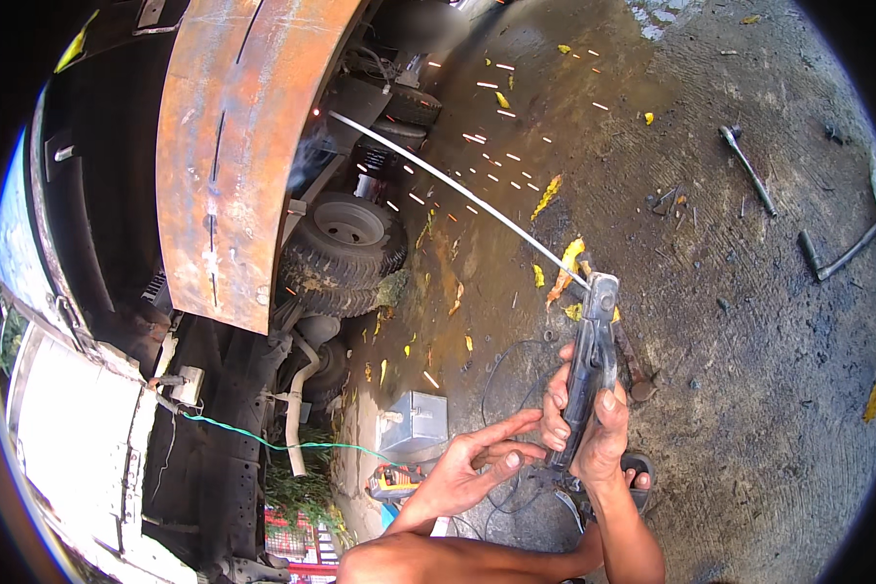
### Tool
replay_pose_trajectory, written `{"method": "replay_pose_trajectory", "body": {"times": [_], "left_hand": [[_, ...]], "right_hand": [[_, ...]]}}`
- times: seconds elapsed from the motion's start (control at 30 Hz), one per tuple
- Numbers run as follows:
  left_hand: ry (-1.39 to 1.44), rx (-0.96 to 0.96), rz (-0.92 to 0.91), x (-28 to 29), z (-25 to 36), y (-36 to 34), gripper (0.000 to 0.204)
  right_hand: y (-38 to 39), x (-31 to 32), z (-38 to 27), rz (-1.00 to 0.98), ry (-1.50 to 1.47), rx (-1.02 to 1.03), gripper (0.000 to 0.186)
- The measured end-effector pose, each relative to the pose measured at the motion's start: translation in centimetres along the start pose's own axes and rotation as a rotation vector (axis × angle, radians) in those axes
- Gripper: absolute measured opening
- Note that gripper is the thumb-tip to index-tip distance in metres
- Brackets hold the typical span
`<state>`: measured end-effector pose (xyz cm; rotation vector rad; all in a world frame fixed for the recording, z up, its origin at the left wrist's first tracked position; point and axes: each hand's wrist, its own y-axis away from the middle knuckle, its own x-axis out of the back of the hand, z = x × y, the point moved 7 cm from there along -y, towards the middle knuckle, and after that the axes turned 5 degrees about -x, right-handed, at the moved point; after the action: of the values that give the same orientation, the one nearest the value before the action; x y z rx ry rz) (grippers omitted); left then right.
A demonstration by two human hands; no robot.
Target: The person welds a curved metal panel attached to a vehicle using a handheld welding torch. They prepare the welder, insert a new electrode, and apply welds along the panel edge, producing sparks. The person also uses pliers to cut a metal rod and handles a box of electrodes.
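Observation:
My right hand (594, 423) grips a grey welding electrode holder (590, 360). A long thin welding rod (457, 190) runs from its clamp up and left to the inside of a rusty curved steel fender (234, 146). Bright sparks (501, 136) fly over the ground near the rod. My left hand (472, 467) is beside the holder with its fingers spread, fingertips close to the right hand, holding nothing. A black cable leaves the bottom of the holder.
Under the fender sit a truck's tyres (346, 248) and chassis parts. A grey metal box (414, 423) stands on the wet concrete. A green wire (263, 443) crosses at lower left. Metal rods and tools (749, 170) lie at right, among yellow leaves.

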<state>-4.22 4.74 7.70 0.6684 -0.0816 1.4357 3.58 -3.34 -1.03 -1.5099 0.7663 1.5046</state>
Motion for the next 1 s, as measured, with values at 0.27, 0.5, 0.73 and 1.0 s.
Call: {"method": "replay_pose_trajectory", "body": {"times": [0.27,0.5,0.73,1.0], "left_hand": [[0.025,-0.003,0.018,-0.15,0.08,-0.06,0.057],[0.003,0.007,0.009,-0.04,0.13,0.12,0.058],[0.021,-0.012,0.026,0.12,-0.51,0.13,0.057],[-0.004,-0.008,0.028,0.29,-0.55,0.21,0.057]], "right_hand": [[0.39,-0.47,-0.35,0.014,0.029,0.070,0.076],[0.58,-0.77,-0.23,0.012,-0.006,0.043,0.077],[0.85,-0.79,0.18,0.033,0.002,0.017,0.078],[0.79,-0.88,0.33,0.025,0.008,0.036,0.079]]}}
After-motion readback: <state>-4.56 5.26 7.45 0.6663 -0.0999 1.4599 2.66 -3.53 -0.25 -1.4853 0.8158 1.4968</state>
